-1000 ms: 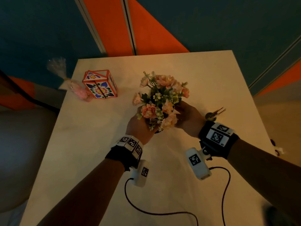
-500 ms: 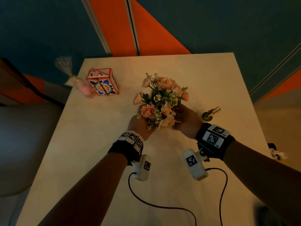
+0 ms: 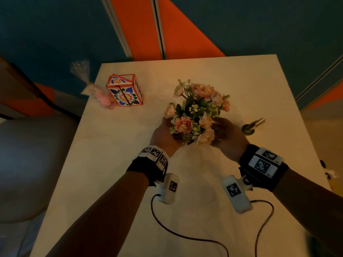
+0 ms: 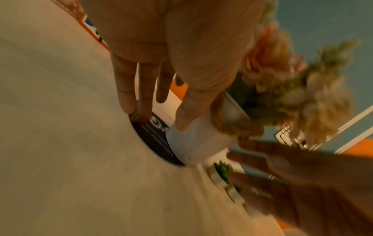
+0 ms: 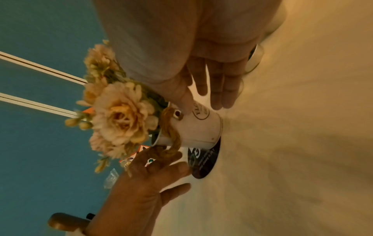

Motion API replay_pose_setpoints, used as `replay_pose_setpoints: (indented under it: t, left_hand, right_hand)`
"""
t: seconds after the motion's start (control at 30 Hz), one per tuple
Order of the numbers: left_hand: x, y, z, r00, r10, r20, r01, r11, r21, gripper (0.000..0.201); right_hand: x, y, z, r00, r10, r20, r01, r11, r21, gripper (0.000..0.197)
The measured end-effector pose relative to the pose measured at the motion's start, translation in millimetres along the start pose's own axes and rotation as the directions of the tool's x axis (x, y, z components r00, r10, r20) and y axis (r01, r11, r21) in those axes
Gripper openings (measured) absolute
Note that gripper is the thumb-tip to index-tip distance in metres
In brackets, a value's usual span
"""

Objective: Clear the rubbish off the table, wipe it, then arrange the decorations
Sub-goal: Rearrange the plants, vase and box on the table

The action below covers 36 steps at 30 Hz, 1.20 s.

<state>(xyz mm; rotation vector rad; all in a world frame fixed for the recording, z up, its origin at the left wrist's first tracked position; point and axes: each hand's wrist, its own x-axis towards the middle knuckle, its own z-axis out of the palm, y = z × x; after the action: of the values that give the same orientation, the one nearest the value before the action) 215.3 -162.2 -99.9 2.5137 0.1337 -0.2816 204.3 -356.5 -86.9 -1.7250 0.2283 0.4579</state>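
A bunch of pink and cream flowers [image 3: 198, 112] stands in a white pot [image 5: 197, 127] with a rope handle, on a black round coaster [image 5: 203, 161] in the middle of the table [image 3: 111, 164]. My left hand [image 3: 163, 134] is at the pot's left side. Its thumb rests on the pot [image 4: 201, 143] and its straight fingers [image 4: 129, 99] touch the coaster [image 4: 155, 143]. My right hand [image 3: 226, 134] is at the right side. Its thumb touches the pot's label and its fingers [image 5: 220, 95] lie straight behind the pot. The flowers hide the pot in the head view.
A red-edged floral box [image 3: 126, 92] and a clear bag of pink sweets [image 3: 100, 93] sit at the table's far left. A small green-based ornament [image 3: 250, 127] stands just right of my right hand. A pale seat [image 3: 27, 164] lies left of the table. Cables trail across the near side.
Both hands stay on either side of the pot and the flowers stand in about the same place. Only the head view has shifted a little.
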Motion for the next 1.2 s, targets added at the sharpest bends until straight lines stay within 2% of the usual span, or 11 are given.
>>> replay_pose_setpoints:
  t: [0.07, 0.13, 0.23, 0.33, 0.4, 0.53, 0.67, 0.83, 0.93, 1.07, 1.2]
  left_hand:
    - [3.2, -17.8, -23.4, 0.998, -0.018, -0.058, 0.013, 0.997, -0.075, 0.064]
    - [12.1, -36.1, -53.9, 0.986, -0.020, -0.167, 0.012, 0.999, -0.048, 0.048]
    - [26.6, -53.8, -107.2, 0.915, -0.003, -0.403, 0.022, 0.999, 0.043, 0.038]
    - [45.9, -62.2, -152.7, 0.839, -0.040, -0.542, 0.053, 0.999, 0.009, 0.055]
    - [63.5, -71.1, -170.3, 0.865, -0.077, -0.496, 0.098, 0.995, 0.016, 0.072]
    - [104.4, -86.3, -185.3, 0.962, -0.103, -0.252, 0.142, 0.980, 0.140, 0.100]
    - [131.0, -93.7, -183.4, 0.990, -0.100, -0.101, 0.119, 0.970, 0.212, 0.095]
    - [144.1, -98.6, -182.1, 0.995, -0.069, -0.073, 0.084, 0.972, 0.221, 0.086]
    - [146.2, -102.0, -179.2, 0.996, -0.025, -0.090, 0.047, 0.969, 0.244, 0.078]
    - [147.4, -105.9, -177.1, 0.994, 0.015, -0.108, 0.011, 0.971, 0.239, 0.073]
    - [144.9, -108.4, -177.9, 0.993, 0.047, -0.109, -0.022, 0.976, 0.216, 0.067]
  right_hand:
    - [-12.2, 3.4, -0.5, 1.000, -0.014, -0.025, 0.008, 0.972, -0.234, 0.035]
    - [-30.5, 5.5, 8.3, 0.997, -0.033, 0.063, 0.054, 0.923, -0.381, 0.016]
    - [-54.5, -6.2, 42.2, 0.948, -0.074, 0.308, 0.205, 0.886, -0.415, 0.006]
    - [-58.4, -34.0, 81.7, 0.894, -0.152, 0.422, 0.316, 0.881, -0.352, 0.009]
    - [-54.7, -54.5, 105.2, 0.886, -0.207, 0.416, 0.341, 0.898, -0.279, 0.013]
    - [-34.7, -87.4, 142.7, 0.897, -0.256, 0.361, 0.349, 0.910, -0.222, 0.025]
    - [-2.2, -115.5, 163.7, 0.934, -0.269, 0.235, 0.326, 0.911, -0.252, 0.040]
    - [48.1, -152.9, 181.2, 0.951, -0.301, 0.071, 0.304, 0.865, -0.400, 0.067]
    - [87.0, -167.4, 189.9, 0.967, -0.253, 0.013, 0.225, 0.831, -0.509, 0.077]
    - [141.8, -165.3, 192.8, 0.987, -0.150, 0.050, 0.147, 0.757, -0.637, 0.080]
    - [168.9, -156.3, 197.0, 0.980, -0.115, 0.164, 0.200, 0.614, -0.763, 0.082]
